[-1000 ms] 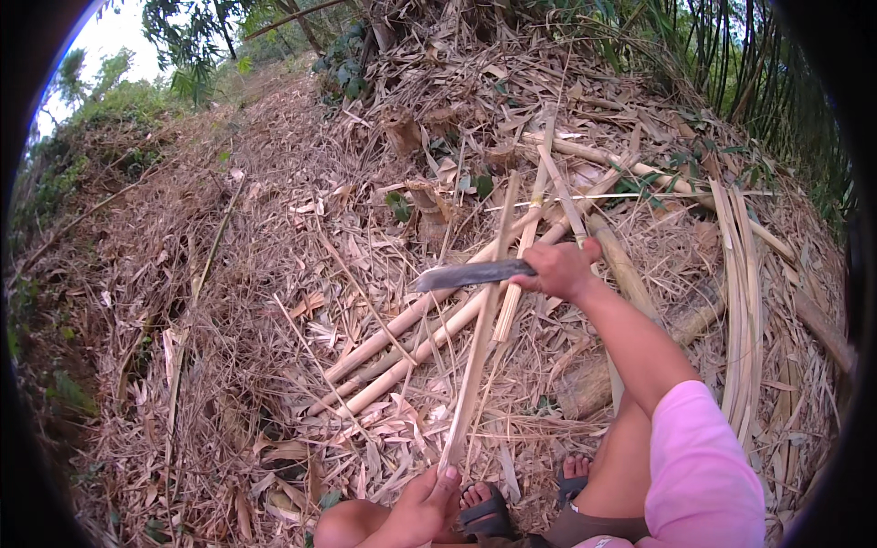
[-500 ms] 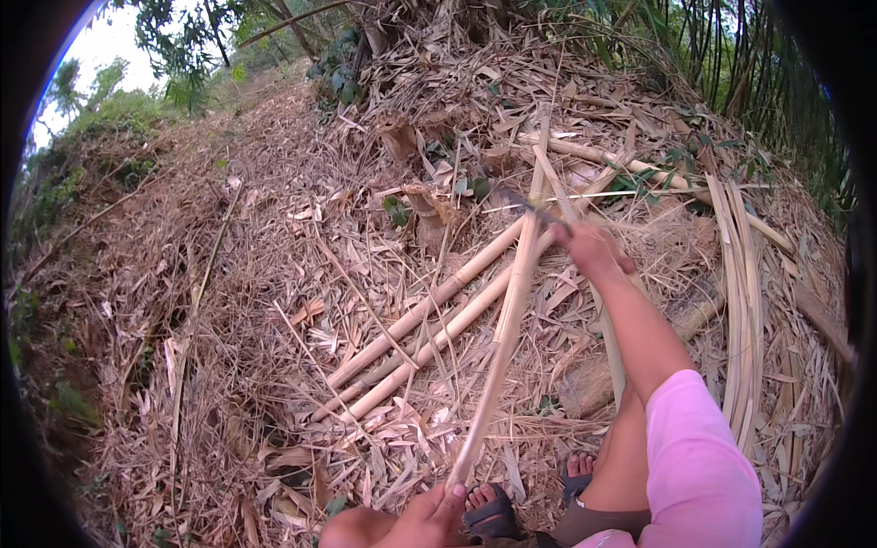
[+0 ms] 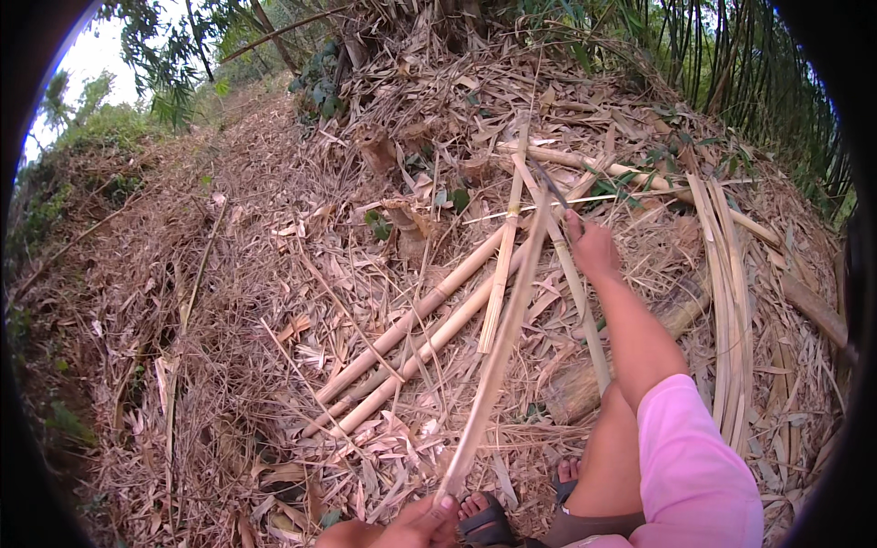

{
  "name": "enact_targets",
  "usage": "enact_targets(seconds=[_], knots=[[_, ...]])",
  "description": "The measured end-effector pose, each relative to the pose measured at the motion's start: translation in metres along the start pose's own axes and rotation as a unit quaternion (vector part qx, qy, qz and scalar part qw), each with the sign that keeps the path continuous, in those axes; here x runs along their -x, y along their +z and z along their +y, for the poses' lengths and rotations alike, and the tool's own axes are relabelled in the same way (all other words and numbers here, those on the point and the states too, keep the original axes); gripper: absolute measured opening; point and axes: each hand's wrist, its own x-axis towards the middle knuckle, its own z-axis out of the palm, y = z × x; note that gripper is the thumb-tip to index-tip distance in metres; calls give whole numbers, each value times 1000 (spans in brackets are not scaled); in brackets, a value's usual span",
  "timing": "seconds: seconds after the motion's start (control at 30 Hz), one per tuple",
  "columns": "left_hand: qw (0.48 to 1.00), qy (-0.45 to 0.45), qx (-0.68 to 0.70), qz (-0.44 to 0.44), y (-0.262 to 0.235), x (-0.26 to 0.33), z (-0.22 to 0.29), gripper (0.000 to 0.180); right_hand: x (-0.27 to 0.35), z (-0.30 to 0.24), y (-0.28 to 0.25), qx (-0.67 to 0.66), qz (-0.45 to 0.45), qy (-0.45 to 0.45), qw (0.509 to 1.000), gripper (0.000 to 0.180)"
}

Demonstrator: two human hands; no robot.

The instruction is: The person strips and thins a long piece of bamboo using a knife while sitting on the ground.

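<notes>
My left hand (image 3: 425,523), low in the view, is closed around the near end of a long pale bamboo strip (image 3: 489,388). The strip slants up and away to the right. My right hand (image 3: 596,250) grips the handle of a knife (image 3: 552,188). Its dark blade points up and to the left, close by the far part of the strip; whether it touches the strip I cannot tell. Another split bamboo piece (image 3: 502,265) lies just left of the held strip. Beneath these, bamboo poles (image 3: 411,321) rest side by side on the ground.
Dry leaves and stalks cover the sloping ground. Cut stumps (image 3: 408,222) rise beyond the poles. Long split strips (image 3: 728,310) lie at the right, and a thick log (image 3: 585,388) is beside my right leg. Another pole (image 3: 630,172) crosses behind the knife.
My right hand has turned the knife, so the blade now points more upward than leftward. The held strip has shifted slightly against the other bamboo. The whole view has moved a little.
</notes>
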Motion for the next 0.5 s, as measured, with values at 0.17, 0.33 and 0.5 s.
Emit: enact_targets(seconds=[0.17,0.33,0.5], knots=[[992,36,97,-66,-15,-6,31,37,28,-47,24,-45,-77,-130,987,73],[987,131,98,2,-4,-14,67,39,82,-107,9,-102,-181,-271,940,69],[973,207,88,60,-6,-20,79,35,145,-134,2,-158,-154,-463,859,65]])
